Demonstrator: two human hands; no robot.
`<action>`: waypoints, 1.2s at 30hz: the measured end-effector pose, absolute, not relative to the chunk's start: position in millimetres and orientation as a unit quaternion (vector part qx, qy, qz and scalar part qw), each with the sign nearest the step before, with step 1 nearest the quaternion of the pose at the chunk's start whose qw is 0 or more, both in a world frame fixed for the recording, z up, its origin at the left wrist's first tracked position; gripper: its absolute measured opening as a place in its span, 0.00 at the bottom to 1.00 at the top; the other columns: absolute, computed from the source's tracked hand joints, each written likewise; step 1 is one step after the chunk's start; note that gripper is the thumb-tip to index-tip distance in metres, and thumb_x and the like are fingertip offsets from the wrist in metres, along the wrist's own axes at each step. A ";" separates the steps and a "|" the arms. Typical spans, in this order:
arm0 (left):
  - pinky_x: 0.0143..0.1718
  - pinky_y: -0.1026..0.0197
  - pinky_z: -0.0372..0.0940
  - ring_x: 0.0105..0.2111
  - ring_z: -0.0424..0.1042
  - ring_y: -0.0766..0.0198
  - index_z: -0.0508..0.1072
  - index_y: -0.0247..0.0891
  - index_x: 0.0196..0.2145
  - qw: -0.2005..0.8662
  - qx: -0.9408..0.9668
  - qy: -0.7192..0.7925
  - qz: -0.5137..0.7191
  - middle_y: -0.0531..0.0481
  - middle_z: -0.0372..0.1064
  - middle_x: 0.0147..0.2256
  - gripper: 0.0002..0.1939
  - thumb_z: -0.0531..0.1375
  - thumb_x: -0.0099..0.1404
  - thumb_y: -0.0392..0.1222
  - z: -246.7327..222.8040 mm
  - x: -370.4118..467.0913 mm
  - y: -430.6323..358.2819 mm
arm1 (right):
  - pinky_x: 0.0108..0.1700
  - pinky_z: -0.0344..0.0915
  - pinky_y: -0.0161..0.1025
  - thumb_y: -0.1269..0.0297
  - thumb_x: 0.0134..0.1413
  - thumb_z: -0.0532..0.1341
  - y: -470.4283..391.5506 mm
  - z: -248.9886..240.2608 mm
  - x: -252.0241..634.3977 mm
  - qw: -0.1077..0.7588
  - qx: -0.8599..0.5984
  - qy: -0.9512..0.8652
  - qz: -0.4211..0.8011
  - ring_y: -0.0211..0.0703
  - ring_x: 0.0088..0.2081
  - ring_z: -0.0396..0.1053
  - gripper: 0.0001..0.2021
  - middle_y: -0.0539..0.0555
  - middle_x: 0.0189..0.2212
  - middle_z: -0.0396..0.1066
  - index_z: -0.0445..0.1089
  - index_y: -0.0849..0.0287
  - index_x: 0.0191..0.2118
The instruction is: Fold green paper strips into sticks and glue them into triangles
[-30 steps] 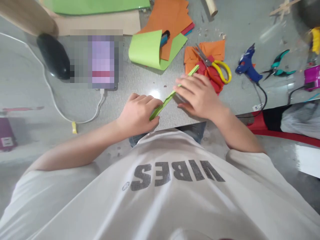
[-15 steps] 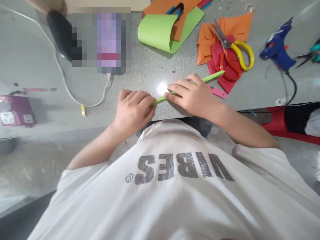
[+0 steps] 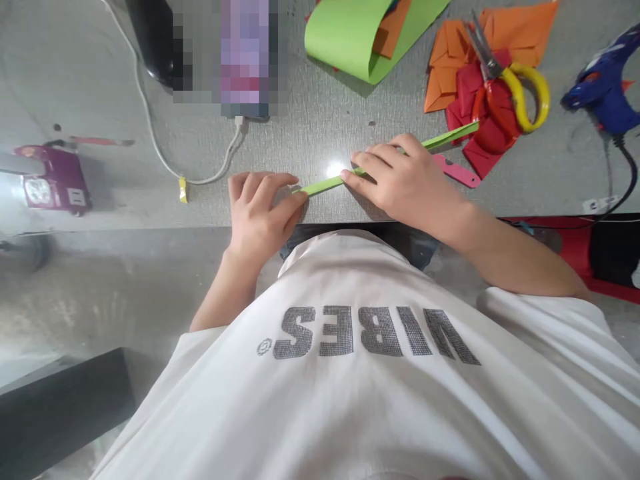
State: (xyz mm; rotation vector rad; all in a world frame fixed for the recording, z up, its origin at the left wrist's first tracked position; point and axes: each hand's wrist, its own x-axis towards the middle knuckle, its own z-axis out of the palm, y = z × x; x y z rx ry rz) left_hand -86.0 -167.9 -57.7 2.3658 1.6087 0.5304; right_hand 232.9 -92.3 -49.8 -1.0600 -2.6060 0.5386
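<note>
A narrow folded strip of green paper (image 3: 324, 187) slants across the table near its front edge. My left hand (image 3: 260, 210) is at the strip's left end, the thumb resting on it and the index fingertip slightly raised beside it; the other fingers are curled. With its fingers bent over the middle of the strip, my right hand (image 3: 395, 175) presses it to the table. The strip's right end reaches out past that hand to the red folded paper (image 3: 485, 143). A pink flat tool (image 3: 457, 171), perhaps a cutter, lies just beyond my right wrist.
Scissors (image 3: 525, 93) with yellow and red handles lie on red and orange folded papers (image 3: 520, 37). A blue glue gun (image 3: 607, 90) is at the right. Curled green paper (image 3: 345, 40), a phone (image 3: 245, 53) on a white cable (image 3: 145, 113) and a purple box (image 3: 60, 179) are around.
The camera view has shifted, so the table things appear further right and higher. My left index finger has lifted from the thumb, exposing the strip's left tip. My right hand stays on the strip.
</note>
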 end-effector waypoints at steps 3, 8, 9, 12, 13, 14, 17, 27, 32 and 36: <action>0.65 0.19 0.69 0.69 0.78 0.32 0.82 0.59 0.60 0.084 0.808 0.552 0.188 0.38 0.82 0.68 0.15 0.66 0.80 0.43 -65.8 -85.4 -175.9 | 0.69 0.69 0.71 0.48 0.94 0.52 -93.9 -49.5 232.4 0.153 -0.375 -0.894 0.193 0.61 0.63 0.79 0.23 0.59 0.63 0.87 0.85 0.48 0.62; 0.68 0.18 0.63 0.78 0.69 0.25 0.77 0.58 0.69 0.070 0.809 0.558 0.173 0.34 0.76 0.76 0.24 0.70 0.79 0.47 -71.4 -72.8 -189.3 | 0.68 0.70 0.69 0.44 0.93 0.53 -94.0 -50.9 233.6 0.165 -0.372 -0.892 0.197 0.61 0.64 0.78 0.24 0.58 0.61 0.87 0.85 0.47 0.62; 0.69 0.20 0.63 0.78 0.68 0.25 0.76 0.58 0.71 0.059 0.808 0.561 0.172 0.33 0.75 0.77 0.26 0.70 0.79 0.49 -71.3 -68.3 -191.5 | 0.68 0.70 0.69 0.44 0.93 0.52 -94.0 -51.1 233.8 0.165 -0.370 -0.893 0.195 0.61 0.63 0.78 0.24 0.58 0.61 0.87 0.85 0.47 0.63; 0.68 0.25 0.63 0.76 0.70 0.26 0.74 0.58 0.74 0.022 0.803 0.570 0.170 0.33 0.75 0.77 0.28 0.70 0.81 0.54 -70.6 -54.5 -195.4 | 0.67 0.71 0.68 0.47 0.94 0.50 -95.3 -51.2 234.0 0.157 -0.364 -0.899 0.183 0.62 0.63 0.78 0.24 0.59 0.60 0.86 0.84 0.48 0.63; 0.68 0.26 0.64 0.74 0.71 0.27 0.74 0.58 0.75 0.016 0.800 0.574 0.172 0.34 0.76 0.76 0.28 0.70 0.82 0.55 -70.5 -51.1 -195.3 | 0.67 0.71 0.68 0.48 0.94 0.50 -95.9 -51.3 234.0 0.154 -0.364 -0.901 0.178 0.62 0.63 0.78 0.25 0.59 0.59 0.86 0.84 0.49 0.64; 0.67 0.27 0.64 0.72 0.73 0.29 0.75 0.58 0.74 0.015 0.796 0.579 0.176 0.35 0.78 0.75 0.27 0.69 0.83 0.56 -70.4 -48.8 -194.5 | 0.67 0.71 0.68 0.49 0.94 0.50 -96.3 -51.6 234.0 0.153 -0.365 -0.902 0.174 0.63 0.63 0.78 0.25 0.60 0.59 0.86 0.84 0.49 0.64; 0.65 0.30 0.67 0.63 0.79 0.36 0.81 0.56 0.69 0.030 0.779 0.593 0.203 0.38 0.84 0.65 0.18 0.61 0.88 0.52 -70.5 -49.1 -187.5 | 0.66 0.72 0.67 0.48 0.93 0.50 -95.6 -52.9 234.5 0.158 -0.367 -0.901 0.170 0.64 0.62 0.78 0.25 0.61 0.56 0.86 0.83 0.50 0.65; 0.61 0.30 0.69 0.53 0.79 0.40 0.87 0.56 0.57 0.117 0.778 0.588 0.188 0.41 0.84 0.53 0.14 0.61 0.86 0.43 -67.5 -64.0 -163.7 | 0.66 0.72 0.66 0.57 0.92 0.53 -102.2 -52.5 221.7 0.138 -0.356 -0.914 0.136 0.60 0.56 0.77 0.21 0.59 0.55 0.85 0.84 0.48 0.66; 0.69 0.29 0.62 0.61 0.79 0.39 0.86 0.52 0.60 0.090 0.762 0.610 0.199 0.39 0.84 0.61 0.14 0.61 0.86 0.42 -67.4 -43.0 -169.0 | 0.67 0.70 0.64 0.61 0.91 0.53 -112.1 -57.9 217.3 0.116 -0.350 -0.925 0.088 0.63 0.61 0.74 0.21 0.62 0.60 0.83 0.80 0.52 0.71; 0.75 0.21 0.54 0.73 0.72 0.29 0.83 0.51 0.66 0.075 0.757 0.613 0.212 0.35 0.81 0.71 0.17 0.61 0.87 0.45 -68.9 -30.9 -178.9 | 0.67 0.70 0.63 0.64 0.91 0.51 -111.5 -60.1 219.5 0.118 -0.344 -0.929 0.064 0.62 0.63 0.75 0.22 0.61 0.62 0.83 0.80 0.51 0.71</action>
